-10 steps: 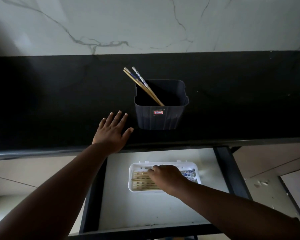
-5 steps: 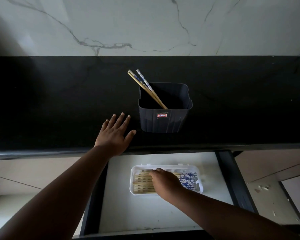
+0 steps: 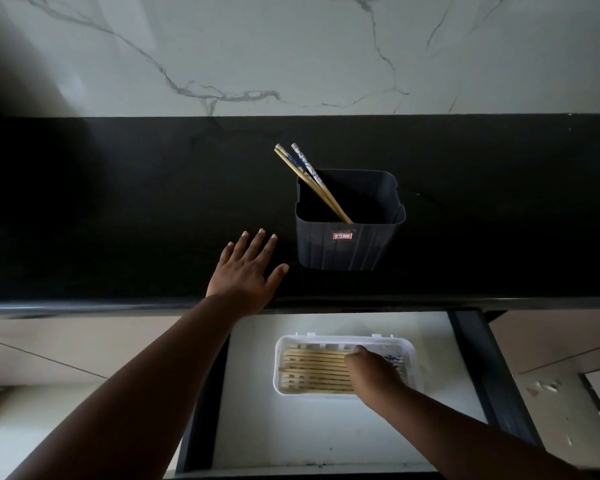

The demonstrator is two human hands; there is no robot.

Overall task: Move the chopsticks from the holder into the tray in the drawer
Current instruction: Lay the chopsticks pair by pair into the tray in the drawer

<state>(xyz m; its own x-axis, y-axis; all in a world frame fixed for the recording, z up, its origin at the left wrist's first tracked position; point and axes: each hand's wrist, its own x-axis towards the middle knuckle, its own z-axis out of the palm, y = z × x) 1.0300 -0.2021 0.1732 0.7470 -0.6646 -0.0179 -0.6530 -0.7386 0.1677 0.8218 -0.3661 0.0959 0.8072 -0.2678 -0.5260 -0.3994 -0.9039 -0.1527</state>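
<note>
Left hand (image 3: 248, 271): flat, palm down, fingers spread, holding nothing; rests near the counter's (image 3: 118, 209) front edge, just left of the holder (image 3: 347, 245).
Right hand (image 3: 371, 372): reaches down into the tray (image 3: 343, 340), fingers curled over the chopsticks lying there (image 3: 312, 370); grip cannot be determined.
Holder: upright; remaining chopsticks (image 3: 309, 180) lean against its back-left corner.
Tray: in the open drawer (image 3: 274, 427), toward its back edge.

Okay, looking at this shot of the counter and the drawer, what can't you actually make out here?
Head view:
- Whether the right hand is gripping any chopsticks in the tray: its back covers the fingers.
- The patterned ends of the tray chopsticks: mostly under that hand.
- The lower ends of the holder chopsticks: inside the dark holder.
- The holder's red label: too small to read.
</note>
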